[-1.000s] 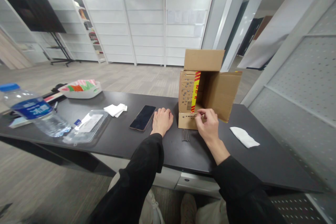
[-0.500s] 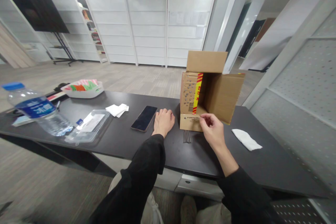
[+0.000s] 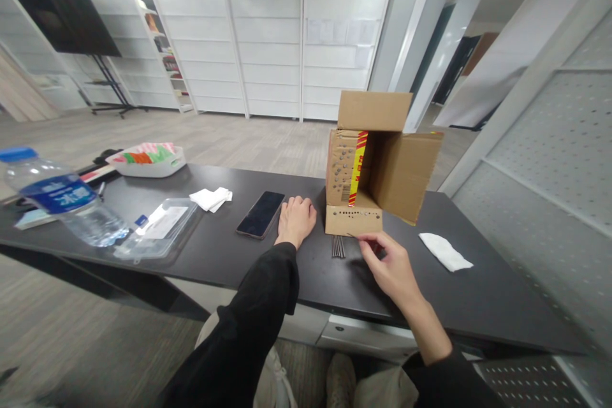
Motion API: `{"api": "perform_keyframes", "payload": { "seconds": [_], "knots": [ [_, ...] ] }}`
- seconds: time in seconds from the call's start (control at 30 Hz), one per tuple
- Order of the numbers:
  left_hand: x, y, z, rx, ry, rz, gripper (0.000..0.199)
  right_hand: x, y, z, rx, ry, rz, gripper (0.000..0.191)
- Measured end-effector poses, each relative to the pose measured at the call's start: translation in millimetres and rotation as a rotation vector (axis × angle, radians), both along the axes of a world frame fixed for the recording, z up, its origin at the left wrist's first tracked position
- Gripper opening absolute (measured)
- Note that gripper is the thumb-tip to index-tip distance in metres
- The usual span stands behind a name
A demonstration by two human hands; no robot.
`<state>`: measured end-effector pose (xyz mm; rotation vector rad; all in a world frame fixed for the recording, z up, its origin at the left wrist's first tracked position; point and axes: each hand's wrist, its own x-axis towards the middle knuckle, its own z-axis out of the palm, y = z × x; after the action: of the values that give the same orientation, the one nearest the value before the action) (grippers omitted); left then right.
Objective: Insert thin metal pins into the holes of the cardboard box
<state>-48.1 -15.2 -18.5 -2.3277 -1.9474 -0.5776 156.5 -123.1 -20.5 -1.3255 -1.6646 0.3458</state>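
My right hand (image 3: 389, 264) pinches a thin dark nail (image 3: 352, 236) between thumb and fingertips, just below the front flap of an open cardboard box (image 3: 354, 222). Rows of small holes run across that flap, and grey round spots dot the box's left side. Several nails (image 3: 338, 247) lie side by side on the table, left of my right hand's fingertips. My left hand (image 3: 296, 222) rests palm down on the table with its fingers slightly bent, holding nothing. A black phone (image 3: 261, 215) lies close beside it.
The dark table (image 3: 306, 271) carries a folded white tissue (image 3: 444, 251) at right. To the left are more tissues (image 3: 210, 199), a clear plastic case (image 3: 160, 229), a water bottle (image 3: 64, 197) and a white tray (image 3: 148, 167) with colourful contents. A perforated panel (image 3: 549, 191) stands at right.
My right hand has moved down and away from the box flap, still pinching the nail, to near the loose nails. My left hand stays in place. The view shifts slightly.
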Motion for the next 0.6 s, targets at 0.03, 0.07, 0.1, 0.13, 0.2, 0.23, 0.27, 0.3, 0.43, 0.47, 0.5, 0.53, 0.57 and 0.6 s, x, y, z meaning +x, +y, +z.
{"api": "perform_keyframes", "payload": {
  "seconds": [0.03, 0.07, 0.1, 0.13, 0.2, 0.23, 0.27, 0.3, 0.43, 0.47, 0.5, 0.53, 0.57, 0.6],
  "knots": [
    [0.0, 0.0, 0.1, 0.002, 0.002, 0.0, 0.028, -1.2, -2.3, -1.0, 0.003, -0.017, 0.009, 0.019],
    [-0.1, -0.1, 0.2, 0.004, 0.004, -0.002, 0.027, -2.2, -4.1, -2.1, 0.006, -0.031, 0.018, 0.018],
    [-0.2, -0.1, 0.2, 0.007, 0.003, -0.003, 0.027, -3.1, -5.3, -3.0, 0.009, -0.041, 0.025, 0.017],
    [-0.2, -0.1, 0.3, 0.009, 0.002, -0.004, 0.027, -3.6, -6.1, -4.0, 0.012, -0.049, 0.03, 0.016],
    [-0.1, -0.1, 0.2, 0.011, 0.0, -0.007, 0.027, -4.0, -6.6, -5.5, 0.019, -0.064, 0.04, 0.015],
    [-0.1, 0.0, 0.2, 0.011, 0.0, -0.006, 0.028, -3.9, -6.5, -6.2, 0.021, -0.072, 0.046, 0.015],
    [0.0, 0.1, 0.1, 0.01, 0.001, -0.004, 0.028, -3.8, -6.3, -6.8, 0.023, -0.08, 0.053, 0.014],
    [0.1, 0.3, 0.0, 0.008, 0.003, -0.002, 0.028, -3.7, -6.1, -7.3, 0.025, -0.087, 0.062, 0.014],
    [0.2, 0.9, -0.7, 0.01, 0.003, -0.001, 0.028, -4.4, -5.5, -8.3, 0.025, -0.112, 0.111, 0.013],
    [0.1, 1.0, -1.0, 0.01, 0.0, -0.001, 0.028, -4.7, -5.5, -8.3, 0.023, -0.121, 0.123, 0.013],
    [0.0, 1.2, -1.2, 0.012, -0.002, -0.002, 0.028, -5.1, -5.5, -8.4, 0.019, -0.132, 0.136, 0.013],
    [-0.1, 1.3, -1.5, 0.014, -0.004, -0.002, 0.027, -5.4, -5.4, -8.5, 0.014, -0.146, 0.146, 0.013],
    [-0.2, 1.5, -1.8, 0.016, -0.005, -0.002, 0.027, -5.7, -5.2, -8.8, 0.009, -0.16, 0.153, 0.013],
    [-0.3, 1.6, -2.1, 0.019, -0.004, -0.003, 0.027, -5.9, -5.0, -9.1, 0.003, -0.174, 0.158, 0.013]
  ]
}}
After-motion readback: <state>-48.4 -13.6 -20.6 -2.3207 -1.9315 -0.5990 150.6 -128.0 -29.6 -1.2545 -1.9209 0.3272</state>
